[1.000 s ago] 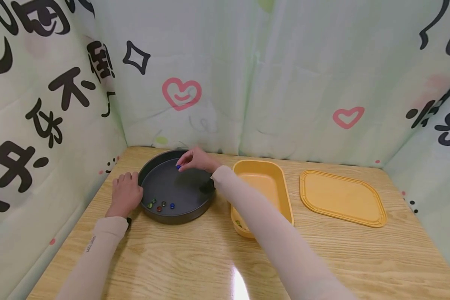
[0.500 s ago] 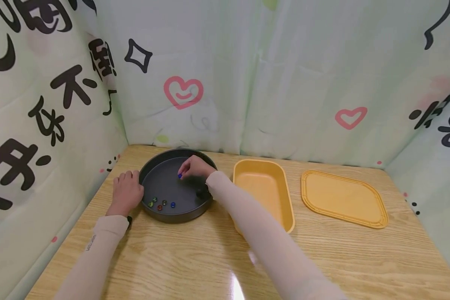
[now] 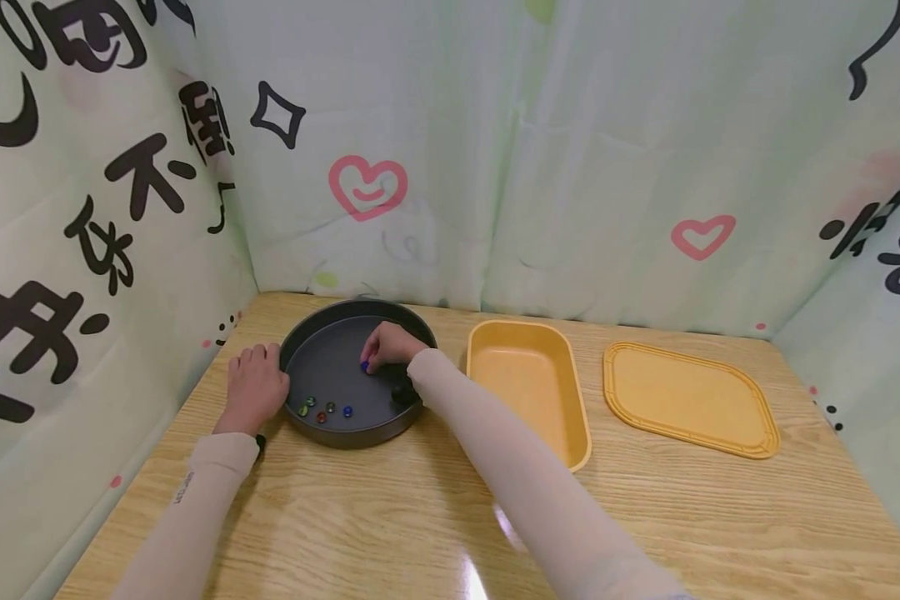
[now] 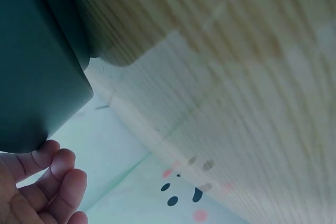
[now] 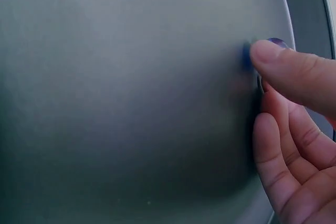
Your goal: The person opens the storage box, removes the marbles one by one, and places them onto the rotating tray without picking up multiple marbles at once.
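Observation:
A round dark pan (image 3: 318, 354) sits on the table's left side. In the head view my left hand (image 3: 257, 385) grips its left rim; the left wrist view shows curled fingers (image 4: 62, 163) against the pan's dark wall. Over the pan's inside, my right hand (image 3: 392, 346) pinches a blue marble (image 3: 365, 367) between thumb and finger, low above the floor of the pan. The right wrist view shows the marble's top (image 5: 277, 41) peeking out behind the thumb. Several marbles lie near the pan's front, among them a green one (image 3: 303, 411), a red one (image 3: 321, 417) and another blue one (image 3: 347, 412).
Right of the pan stands a yellow rectangular box (image 3: 528, 367), its near left part hidden by my right sleeve. Farther right a flat yellow lid (image 3: 690, 398) lies on the wooden table (image 3: 360, 517). A printed curtain (image 3: 450, 250) rises behind the table and at both sides.
My right hand has come down and toward the front of the pan with the blue marble still pinched. The left hand has kept its place at the rim.

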`<state>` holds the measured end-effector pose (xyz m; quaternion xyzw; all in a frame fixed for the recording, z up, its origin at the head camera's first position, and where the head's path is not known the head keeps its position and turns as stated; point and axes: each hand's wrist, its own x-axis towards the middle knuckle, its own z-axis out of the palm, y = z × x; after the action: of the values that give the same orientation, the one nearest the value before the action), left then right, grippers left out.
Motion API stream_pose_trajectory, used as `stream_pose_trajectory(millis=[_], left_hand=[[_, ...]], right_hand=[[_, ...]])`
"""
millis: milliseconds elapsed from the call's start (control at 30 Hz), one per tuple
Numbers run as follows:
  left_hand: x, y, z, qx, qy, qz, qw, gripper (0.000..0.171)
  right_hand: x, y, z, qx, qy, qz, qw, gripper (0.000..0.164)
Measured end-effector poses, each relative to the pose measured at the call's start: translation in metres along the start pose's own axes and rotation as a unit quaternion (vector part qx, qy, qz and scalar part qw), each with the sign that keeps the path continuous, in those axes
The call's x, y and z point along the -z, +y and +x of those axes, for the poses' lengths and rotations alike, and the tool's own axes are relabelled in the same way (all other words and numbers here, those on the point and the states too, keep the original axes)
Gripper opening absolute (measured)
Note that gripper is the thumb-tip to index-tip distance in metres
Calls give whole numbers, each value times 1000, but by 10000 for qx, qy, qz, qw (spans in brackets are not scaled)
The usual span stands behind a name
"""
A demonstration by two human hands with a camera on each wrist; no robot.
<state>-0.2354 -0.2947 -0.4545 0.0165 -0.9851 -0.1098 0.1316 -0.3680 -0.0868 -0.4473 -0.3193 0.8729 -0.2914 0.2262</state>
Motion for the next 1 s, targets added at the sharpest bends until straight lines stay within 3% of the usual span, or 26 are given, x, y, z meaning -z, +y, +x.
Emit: stream_pose_trajectory(millis=[400, 700, 867, 1000], left_hand=[[3, 3, -1, 35, -60, -30, 10000, 23], [5, 4, -2, 88, -154, -13, 9998, 26], [4, 4, -1, 69, -133, 5, 9999, 25], [3, 3, -2, 77, -127, -18, 9999, 25]], right_hand=[[11, -4, -8, 62, 92, -201, 9997, 14], [50, -11, -30, 318, 411, 388, 9979, 19], [76, -18, -52, 480, 317, 964, 9937, 23], [93, -19, -74, 940, 127, 1231, 9879, 22]])
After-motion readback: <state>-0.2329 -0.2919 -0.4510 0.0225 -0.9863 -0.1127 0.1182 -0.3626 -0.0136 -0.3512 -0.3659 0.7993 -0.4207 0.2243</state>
